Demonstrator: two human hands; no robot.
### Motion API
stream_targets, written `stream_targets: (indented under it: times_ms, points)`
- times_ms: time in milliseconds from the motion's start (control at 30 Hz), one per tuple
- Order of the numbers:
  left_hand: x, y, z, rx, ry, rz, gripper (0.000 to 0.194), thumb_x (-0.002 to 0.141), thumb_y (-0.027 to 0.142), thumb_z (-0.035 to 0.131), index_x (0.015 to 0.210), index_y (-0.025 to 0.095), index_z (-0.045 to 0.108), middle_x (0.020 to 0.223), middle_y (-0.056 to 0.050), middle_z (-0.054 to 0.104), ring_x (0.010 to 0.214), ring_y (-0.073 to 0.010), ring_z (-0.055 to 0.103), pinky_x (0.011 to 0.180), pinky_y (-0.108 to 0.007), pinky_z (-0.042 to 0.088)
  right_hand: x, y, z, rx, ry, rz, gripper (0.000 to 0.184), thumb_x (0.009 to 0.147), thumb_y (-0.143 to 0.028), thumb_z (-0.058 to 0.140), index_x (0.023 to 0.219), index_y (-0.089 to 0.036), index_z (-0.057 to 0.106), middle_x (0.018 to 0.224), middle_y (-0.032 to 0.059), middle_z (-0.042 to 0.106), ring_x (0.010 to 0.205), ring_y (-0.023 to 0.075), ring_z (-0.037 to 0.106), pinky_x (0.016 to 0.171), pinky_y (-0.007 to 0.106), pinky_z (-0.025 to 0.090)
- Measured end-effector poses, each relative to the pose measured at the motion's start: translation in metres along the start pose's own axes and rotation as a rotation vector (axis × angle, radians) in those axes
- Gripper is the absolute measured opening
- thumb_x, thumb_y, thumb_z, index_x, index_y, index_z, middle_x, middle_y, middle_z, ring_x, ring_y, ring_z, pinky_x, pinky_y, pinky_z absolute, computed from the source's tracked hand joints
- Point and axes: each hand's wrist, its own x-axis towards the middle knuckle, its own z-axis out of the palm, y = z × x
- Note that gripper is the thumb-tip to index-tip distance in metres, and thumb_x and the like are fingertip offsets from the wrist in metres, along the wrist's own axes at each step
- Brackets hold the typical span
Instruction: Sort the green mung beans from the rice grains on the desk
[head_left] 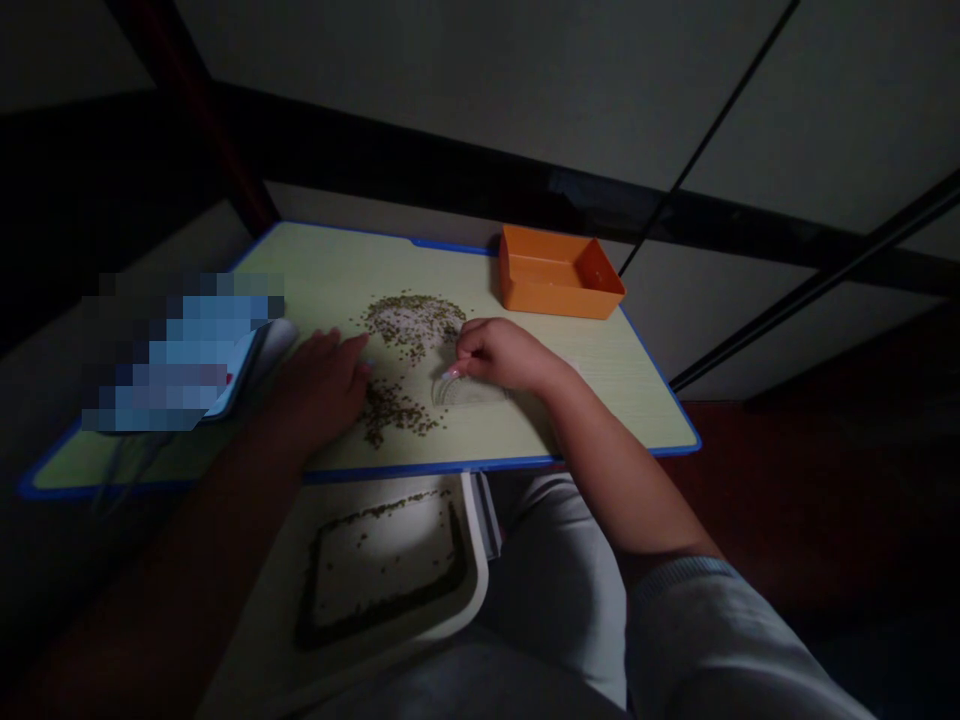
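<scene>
My left hand (330, 385) rests low over the table, its fingers stretched out beside a small dark heap of seeds or beans (394, 410). My right hand (495, 352) is closed in a pinch at the right side of a larger, lighter pile of mixed pale and green grains (412, 318). What its fingertips hold, if anything, is too small to make out. A clear plastic protractor (472, 392) lies flat on the table just below the right hand, partly covered by it.
The pale yellow table (630, 400) has a blue edge. At its back right stands an orange open box (555, 295). A tablet or phone with a blurred screen (187, 360) leans at the left. Below the front edge, a white tray (476, 580) holds dark seeds along its sides.
</scene>
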Motion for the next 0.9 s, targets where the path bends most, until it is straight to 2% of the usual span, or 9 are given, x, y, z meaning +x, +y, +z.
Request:
stream_targets:
  times_ms: [100, 167, 300, 467, 700, 900]
  points:
    - [0.001, -0.003, 0.003, 0.006, 0.026, 0.008, 0.059, 0.107, 0.033, 0.033, 0.156, 0.009, 0.054, 0.162, -0.023, 0.057, 0.158, -0.0348, 0.046, 0.131, -0.054, 0.038, -0.001, -0.001, -0.002, 0.036, -0.03, -0.003, 0.033, 0.095, -0.013, 0.074, 0.064, -0.016, 0.061, 0.076, -0.0012, 0.053, 0.077, 0.0142, 0.049, 0.076, 0.028, 0.036]
    - [0.001, -0.002, 0.003, 0.008, 0.024, 0.009, 0.06, 0.107, 0.034, 0.032, 0.156, 0.007, 0.054, 0.162, -0.024, 0.056, 0.158, -0.0358, 0.046, 0.132, -0.054, 0.037, -0.002, -0.002, -0.002, 0.045, -0.042, 0.0, 0.034, 0.094, -0.013, 0.075, 0.063, -0.017, 0.06, 0.075, -0.002, 0.052, 0.077, 0.0141, 0.049, 0.075, 0.028, 0.035]
    - [0.0, 0.003, -0.003, 0.014, -0.03, -0.011, 0.062, 0.108, 0.033, 0.029, 0.157, 0.002, 0.05, 0.165, -0.029, 0.051, 0.161, -0.0374, 0.042, 0.134, -0.052, 0.032, -0.003, -0.003, -0.003, 0.035, -0.06, 0.004, 0.039, 0.095, -0.017, 0.076, 0.061, -0.018, 0.056, 0.072, -0.0035, 0.049, 0.075, 0.0136, 0.046, 0.076, 0.028, 0.034]
    - [-0.001, 0.009, -0.008, 0.029, -0.069, -0.035, 0.062, 0.108, 0.031, 0.028, 0.159, 0.002, 0.048, 0.166, -0.028, 0.05, 0.162, -0.036, 0.039, 0.136, -0.05, 0.029, -0.004, 0.0, -0.002, 0.01, -0.121, 0.061, 0.044, 0.095, -0.022, 0.077, 0.06, -0.019, 0.051, 0.064, -0.007, 0.042, 0.068, 0.012, 0.039, 0.07, 0.029, 0.029]
    - [-0.002, 0.011, -0.011, 0.017, -0.081, -0.052, 0.061, 0.108, 0.028, 0.029, 0.16, 0.002, 0.047, 0.169, -0.028, 0.046, 0.163, -0.0382, 0.037, 0.135, -0.052, 0.031, -0.007, -0.004, 0.0, 0.047, -0.162, 0.111, 0.043, 0.095, -0.025, 0.076, 0.06, -0.018, 0.052, 0.057, -0.0092, 0.04, 0.063, 0.0101, 0.034, 0.067, 0.03, 0.023]
    - [-0.001, 0.008, -0.007, 0.014, -0.038, -0.038, 0.059, 0.107, 0.028, 0.032, 0.158, 0.004, 0.051, 0.165, -0.027, 0.052, 0.161, -0.0366, 0.043, 0.133, -0.054, 0.034, -0.006, -0.01, 0.0, 0.07, -0.211, 0.114, 0.043, 0.094, -0.027, 0.077, 0.061, -0.019, 0.049, 0.053, -0.0106, 0.034, 0.06, 0.0099, 0.032, 0.065, 0.03, 0.022]
